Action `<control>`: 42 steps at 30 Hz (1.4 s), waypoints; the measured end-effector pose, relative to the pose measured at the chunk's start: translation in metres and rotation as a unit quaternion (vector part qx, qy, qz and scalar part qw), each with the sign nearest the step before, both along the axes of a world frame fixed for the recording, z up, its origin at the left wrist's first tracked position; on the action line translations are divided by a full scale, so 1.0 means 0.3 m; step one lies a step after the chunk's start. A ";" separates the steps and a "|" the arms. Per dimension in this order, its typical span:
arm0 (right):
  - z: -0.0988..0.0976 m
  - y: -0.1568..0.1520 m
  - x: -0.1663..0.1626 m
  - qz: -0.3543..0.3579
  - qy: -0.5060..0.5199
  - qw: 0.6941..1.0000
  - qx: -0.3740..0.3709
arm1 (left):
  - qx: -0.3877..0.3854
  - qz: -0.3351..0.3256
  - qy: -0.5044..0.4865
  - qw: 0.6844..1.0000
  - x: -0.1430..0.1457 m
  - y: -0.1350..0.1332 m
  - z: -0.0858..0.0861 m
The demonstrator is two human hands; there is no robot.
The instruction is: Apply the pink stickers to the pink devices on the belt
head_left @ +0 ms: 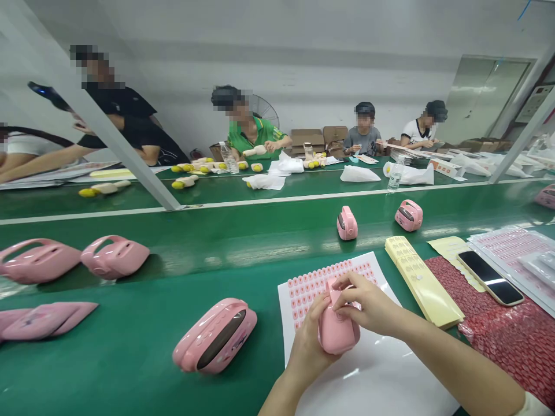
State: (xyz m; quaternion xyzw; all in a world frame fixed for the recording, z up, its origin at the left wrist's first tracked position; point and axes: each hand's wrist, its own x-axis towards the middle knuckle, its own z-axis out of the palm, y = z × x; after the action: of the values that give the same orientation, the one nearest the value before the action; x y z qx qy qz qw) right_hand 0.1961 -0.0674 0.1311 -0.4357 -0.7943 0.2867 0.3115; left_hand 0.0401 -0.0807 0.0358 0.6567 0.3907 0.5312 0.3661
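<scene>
My left hand (309, 341) is wrapped round a small pink plastic device (337, 334), holding it upright over a white sticker sheet (368, 370). My right hand (368, 306) rests on the device's top, fingertips pinched against it; whether a sticker is under them I cannot tell. The sheet's upper part carries rows of small pink round stickers (312, 286). Another pink device (215, 336) lies on its side on the green table (130, 358), left of my hands.
Two pink devices (347, 223) (409, 215) stand on the belt beyond the sheet; more pink ones (115, 256) lie at the left. A yellow strip (422, 283), a phone (489, 277) and red bags (515, 341) sit to the right. Several people work across the far table.
</scene>
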 end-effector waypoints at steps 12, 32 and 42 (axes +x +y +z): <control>-0.071 -0.051 0.009 -0.007 -0.036 0.999 0.041 | 0.012 -0.030 0.015 0.999 -0.014 0.005 -0.017; -0.043 0.331 0.079 -0.085 0.055 0.976 -0.190 | -0.177 0.012 -0.160 0.971 0.020 0.031 -0.034; -0.063 0.657 -0.059 -0.324 -0.066 0.943 -0.048 | -0.092 -0.053 0.156 0.982 0.001 0.090 -0.149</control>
State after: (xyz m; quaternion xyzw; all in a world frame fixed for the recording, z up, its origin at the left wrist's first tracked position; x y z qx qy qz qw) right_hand 0.1784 0.1297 0.1121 -0.7017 -0.6144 0.1793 0.3130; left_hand 0.0403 -0.0537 -0.0090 0.7146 0.4551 0.3641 0.3869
